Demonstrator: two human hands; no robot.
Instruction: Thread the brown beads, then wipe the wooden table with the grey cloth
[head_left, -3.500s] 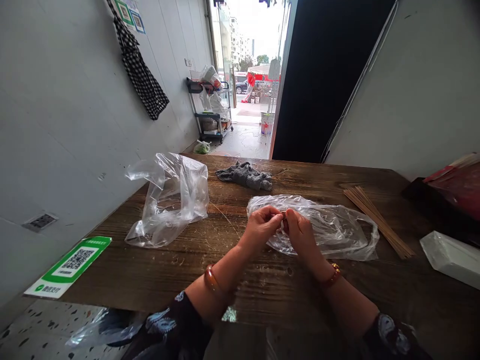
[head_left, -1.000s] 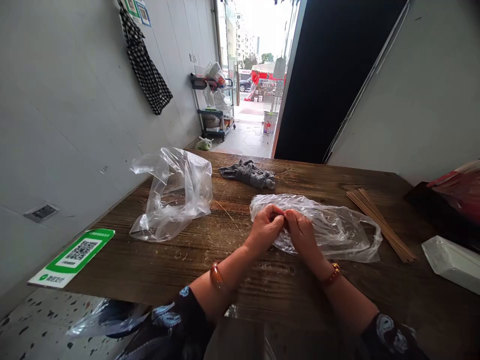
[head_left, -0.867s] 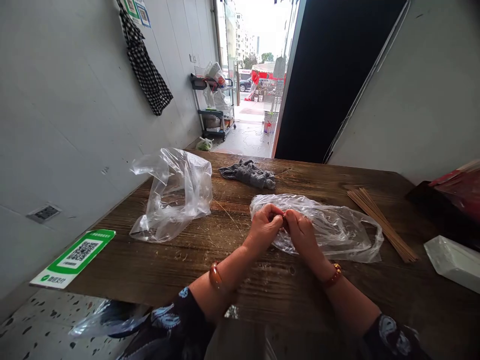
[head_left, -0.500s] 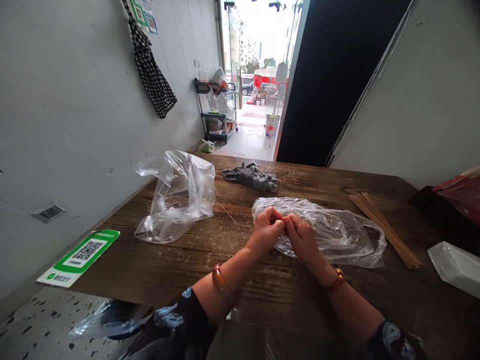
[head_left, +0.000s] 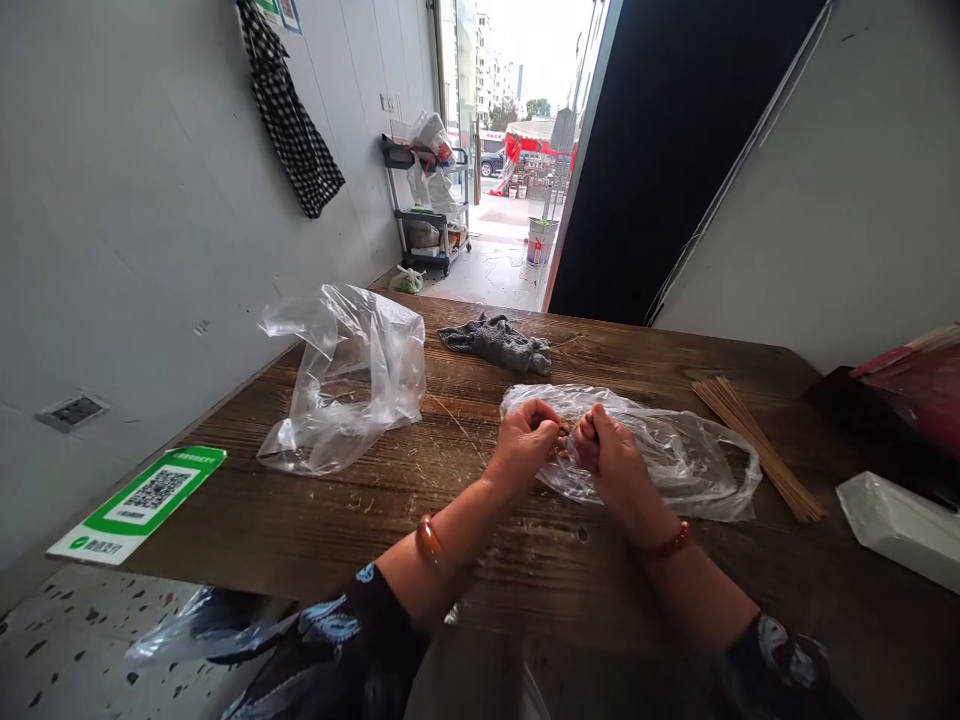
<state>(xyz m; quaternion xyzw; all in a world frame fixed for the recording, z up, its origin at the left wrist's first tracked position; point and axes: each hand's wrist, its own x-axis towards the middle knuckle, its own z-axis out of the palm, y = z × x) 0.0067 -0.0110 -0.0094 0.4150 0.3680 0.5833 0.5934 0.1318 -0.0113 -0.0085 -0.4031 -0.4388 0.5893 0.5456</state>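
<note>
Just above a crumpled clear plastic bag [head_left: 675, 450] on the wooden table, my left hand [head_left: 527, 437] is closed, thumb pressed to the bent fingers. A short gap to its right, my right hand [head_left: 611, 450] is curled shut, thumb on top. What either hand holds is hidden or too small to make out. Small brown bits [head_left: 562, 440] show in the gap between the hands, too unclear to name. A second clear plastic bag [head_left: 360, 385] stands puffed up to the left. Beyond my hands lies a bunched grey cloth [head_left: 495, 345].
Thin brown sticks [head_left: 757, 447] lie in a bundle at the right, with a white plastic-wrapped pack [head_left: 900, 525] beyond them. A green payment-code sign [head_left: 142, 500] lies at the table's left edge. A wheeled cart [head_left: 427, 215] stands near the doorway.
My hands, touching at the fingertips before, have come apart, the right one turning so its thumb points up. Brown bits now show between them. The camera view has shifted slightly.
</note>
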